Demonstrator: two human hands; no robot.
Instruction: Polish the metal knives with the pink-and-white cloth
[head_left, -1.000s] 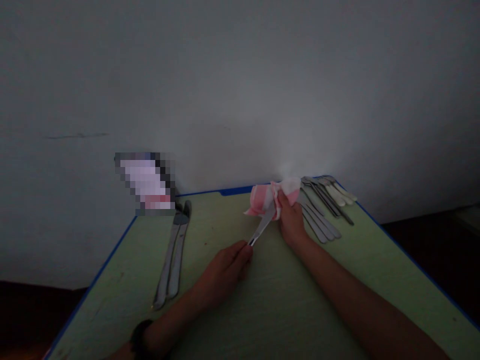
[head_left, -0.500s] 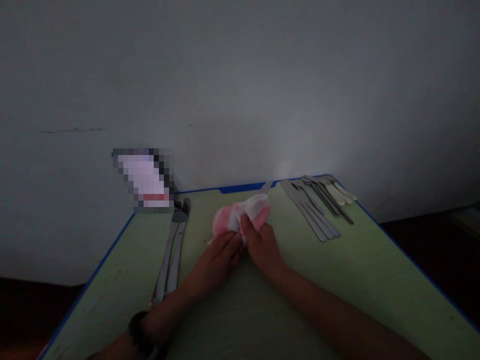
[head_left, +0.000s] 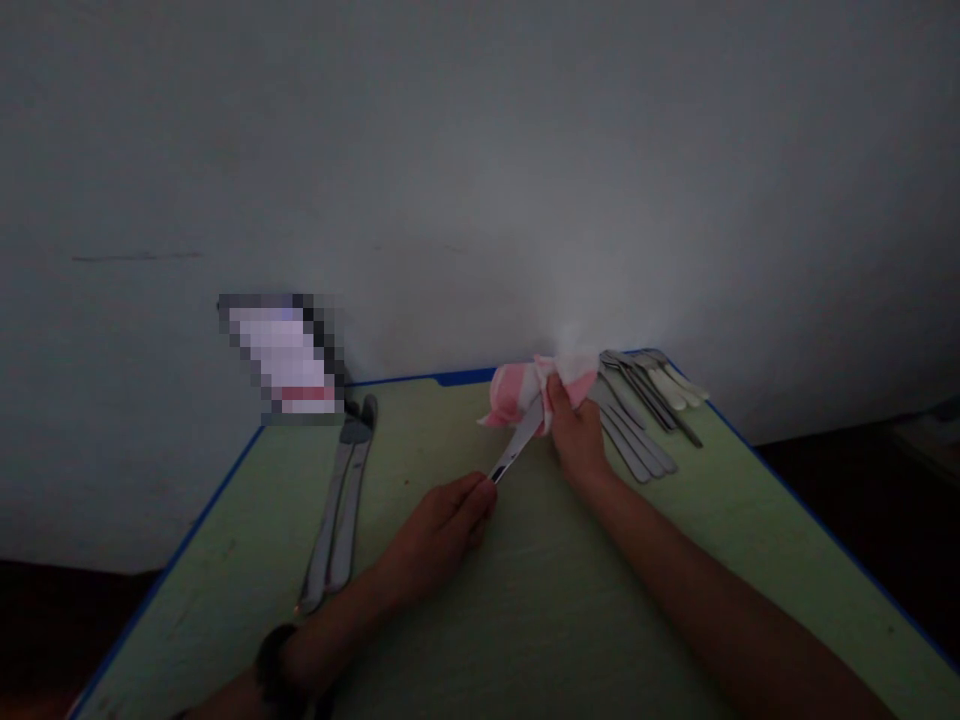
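Note:
A metal table knife [head_left: 519, 437] slants up and away over the middle of the table. My left hand [head_left: 452, 508] is closed around the end of its handle. A pink and white cloth [head_left: 514, 392] wraps the knife's far part, hiding the blade. My right hand [head_left: 579, 432] pinches the cloth around the knife, thumb on top. Two more knives [head_left: 345, 510] lie side by side to the left of my left hand. Just right of my right hand, several pieces of silver cutlery [head_left: 637, 447] lie in a row, partly covered by the cloth and hand.
Forks with white handles [head_left: 667, 385] lie at the back right corner, beside darker metal cutlery [head_left: 651, 395]. A blurred-out phone-like device [head_left: 281, 350] leans on the wall at the back left. The green table [head_left: 480, 640] has a blue edge and meets the wall.
My right hand has slid the cloth forward and to the right along the knife, away from my left hand. The knife's lower part now shows between the hands.

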